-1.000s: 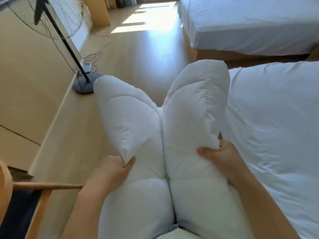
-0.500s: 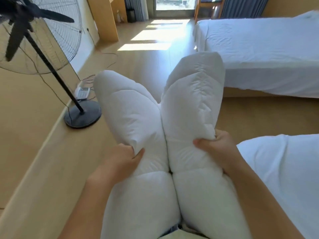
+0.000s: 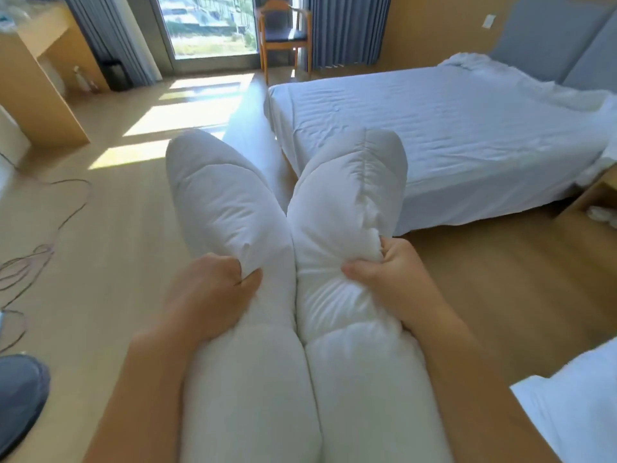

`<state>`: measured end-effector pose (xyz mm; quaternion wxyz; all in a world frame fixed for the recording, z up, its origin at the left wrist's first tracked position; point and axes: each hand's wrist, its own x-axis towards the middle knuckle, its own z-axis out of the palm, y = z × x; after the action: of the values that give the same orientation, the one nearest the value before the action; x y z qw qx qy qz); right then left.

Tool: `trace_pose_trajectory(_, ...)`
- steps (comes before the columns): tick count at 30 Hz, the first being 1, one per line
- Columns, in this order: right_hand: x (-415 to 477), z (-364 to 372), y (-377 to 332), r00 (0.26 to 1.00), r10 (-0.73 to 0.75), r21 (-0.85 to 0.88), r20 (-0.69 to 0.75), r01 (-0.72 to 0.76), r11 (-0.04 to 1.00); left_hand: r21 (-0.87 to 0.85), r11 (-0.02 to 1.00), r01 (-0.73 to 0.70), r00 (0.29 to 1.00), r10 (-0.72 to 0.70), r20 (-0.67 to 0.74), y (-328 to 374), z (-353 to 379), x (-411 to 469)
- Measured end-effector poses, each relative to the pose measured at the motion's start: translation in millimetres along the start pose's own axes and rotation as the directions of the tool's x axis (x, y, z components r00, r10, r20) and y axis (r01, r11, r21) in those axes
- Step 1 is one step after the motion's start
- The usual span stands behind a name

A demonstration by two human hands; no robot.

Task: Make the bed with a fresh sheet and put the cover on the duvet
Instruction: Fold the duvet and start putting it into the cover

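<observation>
A thick white quilted duvet (image 3: 253, 379) is bundled against my body, two puffy folds sticking up and forward. My left hand (image 3: 207, 295) grips the left fold with fingers curled into the fabric. My right hand (image 3: 387, 279) pinches a bunch of the right fold. Ahead on the right stands a bed with a white sheet (image 3: 434, 128) spread over its mattress, a rumpled white cloth at its far end. A corner of another white-sheeted bed (image 3: 574, 409) shows at the lower right.
A wooden chair (image 3: 283, 35) stands by the window and curtains. A wooden desk (image 3: 43, 91) is at the far left. Loose cables (image 3: 36, 242) lie on the wood floor at left. A bedside unit (image 3: 591, 202) sits at the right edge.
My view has lifted and turned right: the standing fan has left the frame, the window and chair have come in. Both hands keep their hold on the duvet.
</observation>
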<state>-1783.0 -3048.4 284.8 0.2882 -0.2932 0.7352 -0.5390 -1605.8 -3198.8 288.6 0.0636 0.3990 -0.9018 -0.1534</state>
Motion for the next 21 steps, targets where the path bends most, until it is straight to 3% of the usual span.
trace_pose_trajectory(13, 451.8, -170.2, -67.8, 0.966, -0.169, -0.167, -0.194, 0.137, 0.976, -0.126, 0.979, -0.161, 0.975, 0.138, -0.173, 161.1, 14.2, 479.2)
trace_pose_trajectory(21, 695.5, -284.9, -100.7, 0.943, -0.215, -0.176, -0.256, 0.173, 0.969, -0.191, 0.965, -0.178, 0.972, 0.143, -0.184, 278.6, 21.7, 746.4)
